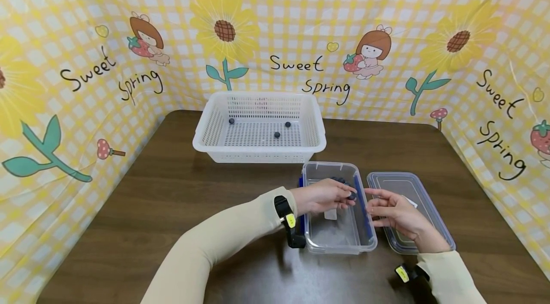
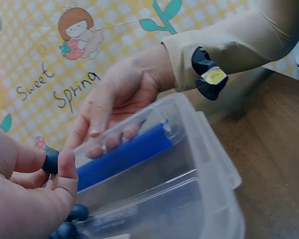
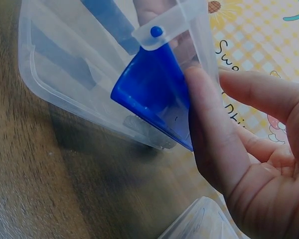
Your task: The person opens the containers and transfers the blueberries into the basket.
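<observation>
Over the clear plastic box (image 1: 337,248), my left hand (image 1: 323,196) pinches a blueberry (image 2: 51,161) between thumb and fingers. Several more blueberries (image 2: 78,213) lie inside the box, partly hidden by that hand in the head view. Beside the box's right wall is my right hand (image 1: 397,212), its fingers loosely extended against the side. In the right wrist view its thumb lies by the blue latch (image 3: 152,94). The box has no lid on it.
A white perforated basket (image 1: 259,156) stands behind the box, with three blueberries (image 1: 277,135) spread on its floor. The clear lid (image 1: 412,184) lies on the wooden table (image 1: 172,199) right of the box, partly under the right hand. Patterned cloth (image 1: 266,17) hangs around the table.
</observation>
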`<state>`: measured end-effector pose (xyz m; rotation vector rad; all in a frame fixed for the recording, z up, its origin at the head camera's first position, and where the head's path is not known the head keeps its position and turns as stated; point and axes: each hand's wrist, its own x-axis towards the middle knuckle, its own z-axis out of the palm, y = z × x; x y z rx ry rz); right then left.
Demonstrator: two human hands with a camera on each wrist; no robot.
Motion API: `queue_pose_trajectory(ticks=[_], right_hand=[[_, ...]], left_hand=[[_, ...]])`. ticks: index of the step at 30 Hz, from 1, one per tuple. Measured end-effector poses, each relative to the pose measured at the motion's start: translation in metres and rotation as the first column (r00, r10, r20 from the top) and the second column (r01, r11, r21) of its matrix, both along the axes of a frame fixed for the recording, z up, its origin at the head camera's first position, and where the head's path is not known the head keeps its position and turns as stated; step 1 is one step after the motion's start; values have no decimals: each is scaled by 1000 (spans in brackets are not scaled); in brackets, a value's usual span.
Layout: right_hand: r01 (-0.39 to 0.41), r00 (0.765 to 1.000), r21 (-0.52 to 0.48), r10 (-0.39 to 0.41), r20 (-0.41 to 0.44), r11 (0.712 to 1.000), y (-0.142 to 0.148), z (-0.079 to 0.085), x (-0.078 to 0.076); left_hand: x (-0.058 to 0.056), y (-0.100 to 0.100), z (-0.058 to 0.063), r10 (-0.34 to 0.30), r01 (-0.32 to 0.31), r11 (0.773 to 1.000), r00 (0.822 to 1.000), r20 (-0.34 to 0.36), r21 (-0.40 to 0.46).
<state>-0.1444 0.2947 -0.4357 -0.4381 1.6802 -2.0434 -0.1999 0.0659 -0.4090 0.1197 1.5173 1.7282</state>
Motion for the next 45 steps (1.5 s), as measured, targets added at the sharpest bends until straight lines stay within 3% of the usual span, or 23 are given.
queue_pose_trajectory(ticks=[9,19,25,34,39,45], right_hand=[[-4,1000,-13,4,3,1000,0,-1,0],[13,1000,-1,-13,5,1000,0,1,-1],[11,1000,1,-11,2,1000,0,0,-1],[10,1000,-11,-10,0,1000,0,-1,-1],[1,1000,-22,-1,-4,1000,0,-1,-1],[-4,1000,-27,4,-2,1000,0,-1,-1]], left_hand=[[-14,-17,21,9,-6,998,999,-48,58],[-47,-47,44,110,-97,985,990,-85,145],[-67,-67,53,197,-178,967,976,-92,184],[-98,-102,63,357,-329,913,931,-80,241],[-113,-123,61,452,-424,873,889,-70,242],[-129,-146,57,520,-494,835,853,-53,243]])
